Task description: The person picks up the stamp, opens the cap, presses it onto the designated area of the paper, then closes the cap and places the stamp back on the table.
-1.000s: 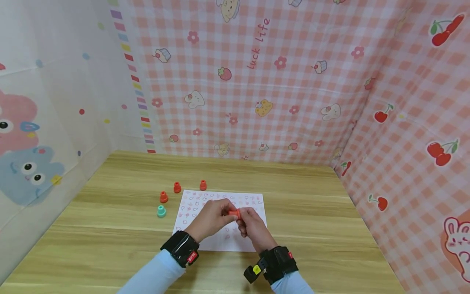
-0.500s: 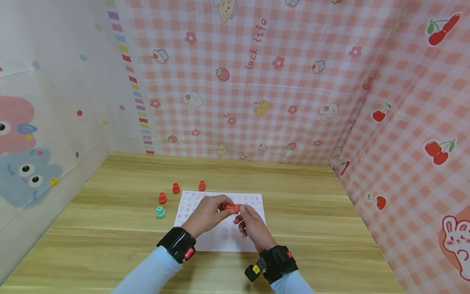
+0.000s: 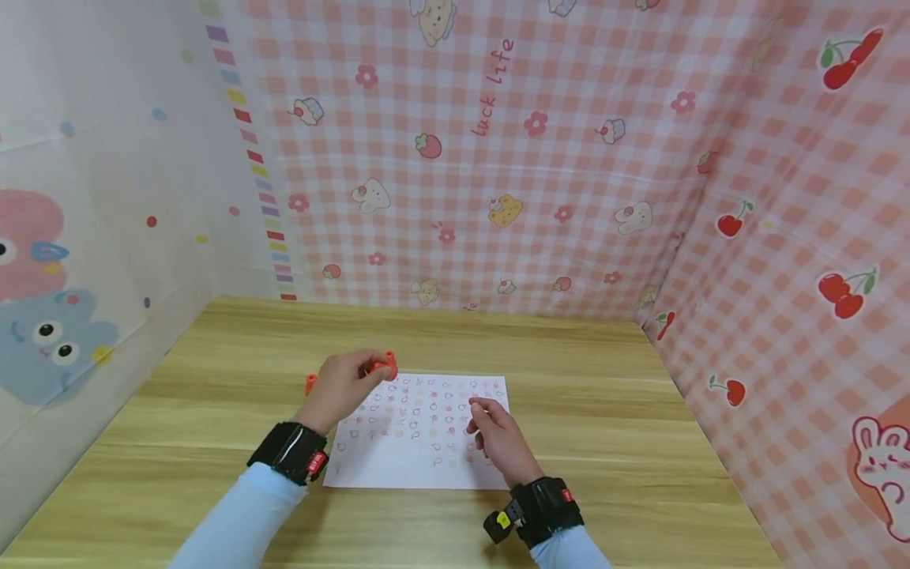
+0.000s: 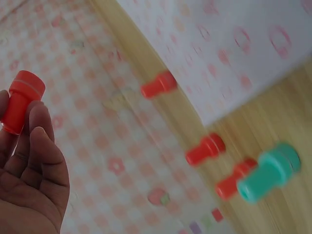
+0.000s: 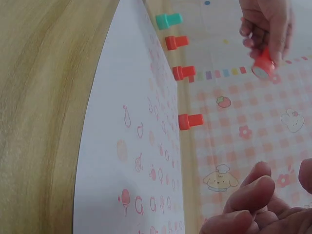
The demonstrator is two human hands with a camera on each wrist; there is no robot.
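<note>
My left hand (image 3: 341, 387) pinches a red stamp (image 4: 22, 100) between thumb and fingers, raised above the back left corner of the white paper (image 3: 391, 466). Its round wide end faces away from the palm. Over the paper's right part hovers my right hand (image 3: 501, 442), fingers loosely bent around nothing. Rows of small pink and reddish stamped prints cover much of the sheet. Beside the sheet stand a teal stamp (image 5: 168, 21) and three red ones, among them a red stamp (image 5: 190, 121) by the back edge. In the head view my left hand hides some of these.
The wooden table (image 3: 604, 474) extends on every side of the paper. A pink checked cloth wall (image 3: 455, 174) rises behind it, with a white printed wall (image 3: 142, 158) at left and another checked wall (image 3: 782, 316) at right.
My left hand has carried the red stamp left and away from me, off my right hand. My right hand, which was touching the stamp, now stays behind over the paper with nothing in it.
</note>
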